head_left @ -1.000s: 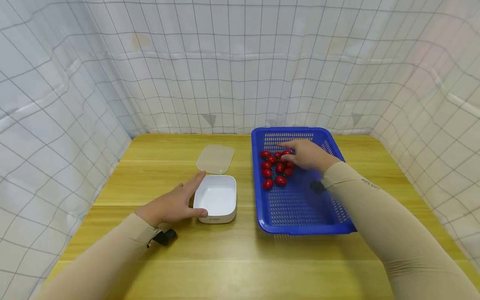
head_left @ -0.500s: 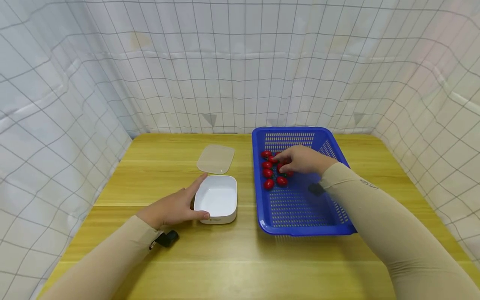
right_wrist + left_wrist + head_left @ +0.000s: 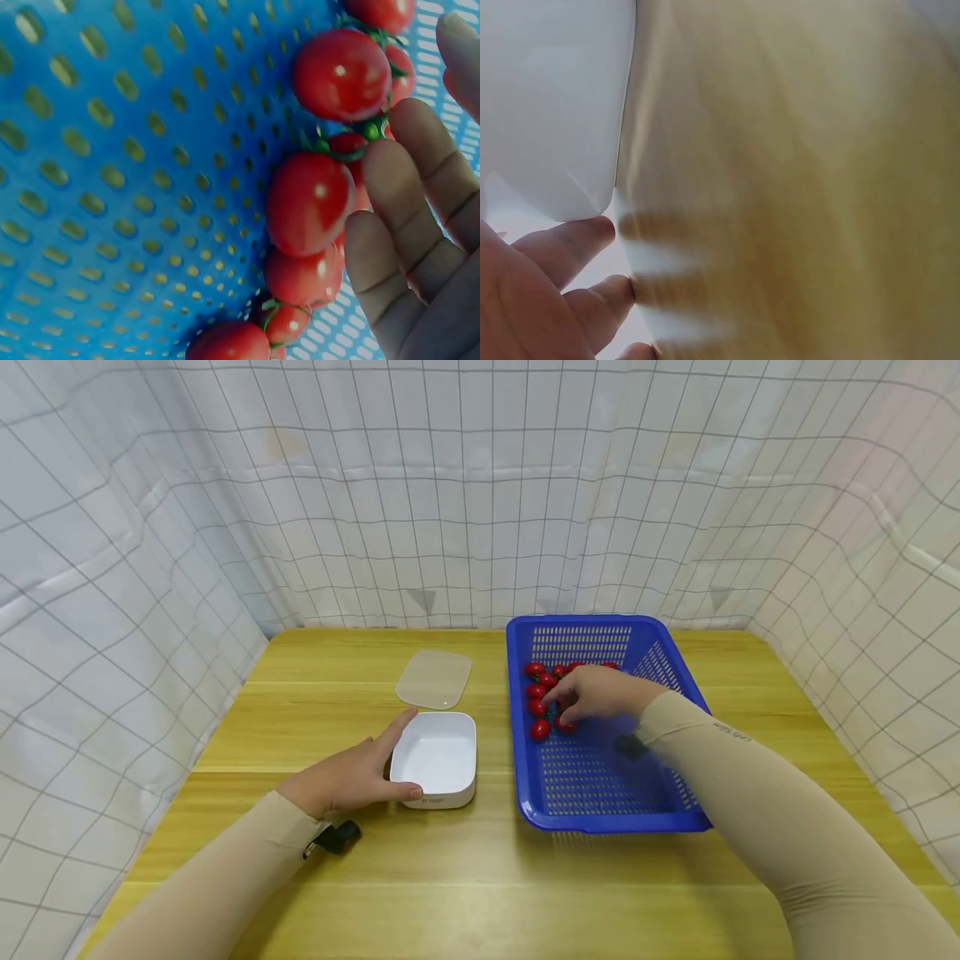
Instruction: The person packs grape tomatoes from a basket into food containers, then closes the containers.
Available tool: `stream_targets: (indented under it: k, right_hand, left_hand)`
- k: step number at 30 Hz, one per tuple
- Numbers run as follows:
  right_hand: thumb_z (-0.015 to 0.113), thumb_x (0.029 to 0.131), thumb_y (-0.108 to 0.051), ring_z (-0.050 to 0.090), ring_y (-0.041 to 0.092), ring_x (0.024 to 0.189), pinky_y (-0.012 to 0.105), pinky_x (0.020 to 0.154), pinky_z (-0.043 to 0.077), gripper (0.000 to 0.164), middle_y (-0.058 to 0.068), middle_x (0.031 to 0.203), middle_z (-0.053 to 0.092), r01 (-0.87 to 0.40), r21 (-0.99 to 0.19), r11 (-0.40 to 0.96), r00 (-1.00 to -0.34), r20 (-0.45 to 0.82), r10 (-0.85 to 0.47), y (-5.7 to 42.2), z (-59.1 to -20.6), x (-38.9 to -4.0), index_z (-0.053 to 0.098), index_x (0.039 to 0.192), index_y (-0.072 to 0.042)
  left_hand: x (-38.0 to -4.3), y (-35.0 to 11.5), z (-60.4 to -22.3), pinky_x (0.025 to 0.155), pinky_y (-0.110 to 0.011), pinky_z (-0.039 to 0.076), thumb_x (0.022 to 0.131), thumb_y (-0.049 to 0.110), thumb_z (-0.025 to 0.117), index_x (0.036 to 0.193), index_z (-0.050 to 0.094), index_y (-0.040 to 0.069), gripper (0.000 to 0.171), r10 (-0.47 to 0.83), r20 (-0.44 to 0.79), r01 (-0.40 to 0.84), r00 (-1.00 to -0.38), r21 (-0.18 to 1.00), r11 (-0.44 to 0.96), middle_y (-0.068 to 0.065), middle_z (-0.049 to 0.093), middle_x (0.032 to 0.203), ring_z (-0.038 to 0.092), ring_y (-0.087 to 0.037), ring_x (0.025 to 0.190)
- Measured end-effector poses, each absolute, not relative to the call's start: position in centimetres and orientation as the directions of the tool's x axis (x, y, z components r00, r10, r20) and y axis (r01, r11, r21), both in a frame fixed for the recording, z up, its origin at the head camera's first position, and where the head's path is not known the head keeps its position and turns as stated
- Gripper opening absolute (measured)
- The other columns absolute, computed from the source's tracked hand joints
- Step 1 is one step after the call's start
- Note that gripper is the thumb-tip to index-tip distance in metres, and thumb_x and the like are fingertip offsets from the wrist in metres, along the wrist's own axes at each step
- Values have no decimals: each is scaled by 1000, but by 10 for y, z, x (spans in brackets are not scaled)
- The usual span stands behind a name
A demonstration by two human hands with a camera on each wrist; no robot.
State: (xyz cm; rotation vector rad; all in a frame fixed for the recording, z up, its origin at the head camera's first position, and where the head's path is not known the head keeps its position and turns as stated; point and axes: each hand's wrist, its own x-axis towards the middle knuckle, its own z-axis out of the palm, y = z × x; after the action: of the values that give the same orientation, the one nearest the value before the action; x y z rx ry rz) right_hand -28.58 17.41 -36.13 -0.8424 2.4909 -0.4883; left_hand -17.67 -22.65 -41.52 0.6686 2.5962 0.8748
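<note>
My left hand point(image 3: 356, 774) rests at the left side of a white square container point(image 3: 433, 756), thumb by its front edge and index finger by its back left corner. In the left wrist view, fingertips point(image 3: 600, 229) lie against the lower part of the container's wall. My right hand point(image 3: 603, 693) reaches into a blue plastic basket point(image 3: 527, 777), over small red tomatoes point(image 3: 540, 729). Seen from the right wrist, its fingers point(image 3: 394, 180) are loosely bent beside the cherry tomatoes point(image 3: 311, 202), some with green stems. No tomato shows between thumb and fingers. The hand hides part of the cluster.
A flat translucent lid point(image 3: 434, 679) lies on the wooden table point(image 3: 420, 877) behind the container. White grid-patterned curtains point(image 3: 480, 502) stand around the back and sides. The basket's raised rim and slotted walls surround the tomatoes.
My right hand has moved nearer within the basket, over the front tomatoes. A tomato near the basket's back wall is now visible behind it. The left hand stays at the container.
</note>
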Motion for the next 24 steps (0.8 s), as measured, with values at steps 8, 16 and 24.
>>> stream_targets:
  k: [8, 16, 24]
  right_hand:
    - [81, 92, -15, 61, 11, 79, 28, 76, 52, 39, -6, 86, 71, -484, -474, 735, -674, -334, -659, 165, -370, -283, 77, 130, -19]
    - [82, 91, -16, 58, 13, 80, 27, 75, 50, 38, -4, 87, 67, -501, -441, 745, -668, -350, -656, 156, -373, -280, 78, 129, -22]
    - [83, 89, -13, 60, 12, 90, 29, 84, 53, 38, -3, 105, 75, -537, -403, 741, -676, -320, -664, 153, -378, -278, 79, 126, -19]
  left_hand:
    - [-177, -226, -416, 109, -53, 47, 88, 56, 80, 170, 0, 13, 122, 514, -164, 308, -842, 636, 707, -23, 59, 141, 61, -30, 122]
    - [-176, -225, -414, 106, -54, 48, 88, 53, 81, 170, 0, 13, 122, 519, -153, 326, -841, 622, 712, -24, 60, 139, 62, -30, 120]
    - [-176, -225, -414, 109, -59, 46, 88, 56, 80, 170, -1, 15, 122, 498, -169, 313, -851, 597, 738, -27, 58, 144, 61, -34, 124]
